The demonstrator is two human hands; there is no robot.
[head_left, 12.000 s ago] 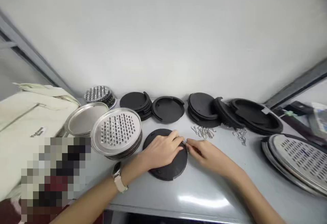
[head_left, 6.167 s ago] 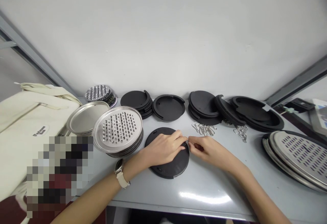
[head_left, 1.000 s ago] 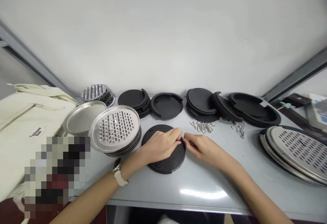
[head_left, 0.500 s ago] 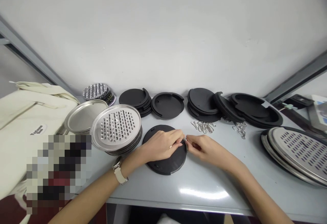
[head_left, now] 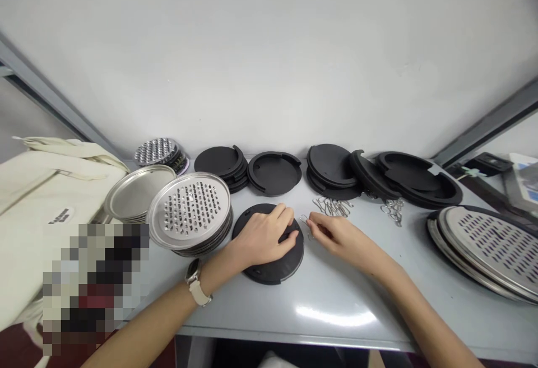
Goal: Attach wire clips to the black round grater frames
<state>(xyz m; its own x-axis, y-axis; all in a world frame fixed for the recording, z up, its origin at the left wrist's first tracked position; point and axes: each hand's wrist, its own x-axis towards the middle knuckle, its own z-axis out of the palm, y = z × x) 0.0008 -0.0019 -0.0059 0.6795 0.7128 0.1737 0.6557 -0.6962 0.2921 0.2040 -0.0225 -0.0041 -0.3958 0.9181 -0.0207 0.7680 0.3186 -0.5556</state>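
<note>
A black round plastic base (head_left: 269, 271) lies flat on the table in front of me. My left hand (head_left: 264, 236) rests over it with bent fingers, gripping it near its upper right part; the fingertips are partly hidden. Just off the base's right edge, my right hand (head_left: 332, 233) pinches a small metal wire hook (head_left: 303, 219) between thumb and fingers. The hook's looped end sticks out to the left, apart from the base. A pile of similar wire hooks (head_left: 334, 206) lies beyond my right hand.
Stacked round metal graters (head_left: 191, 211) and plain metal discs (head_left: 140, 191) stand at left, beside a cream bag (head_left: 50, 183). Black round bases (head_left: 275, 173) line the wall. More hooks (head_left: 395, 211) lie farther right. Larger graters (head_left: 496, 245) are stacked at the right edge.
My hands have moved apart. The right hand has drawn slightly away from the base's edge with the wire hook, and the left fingers have shifted back onto the base.
</note>
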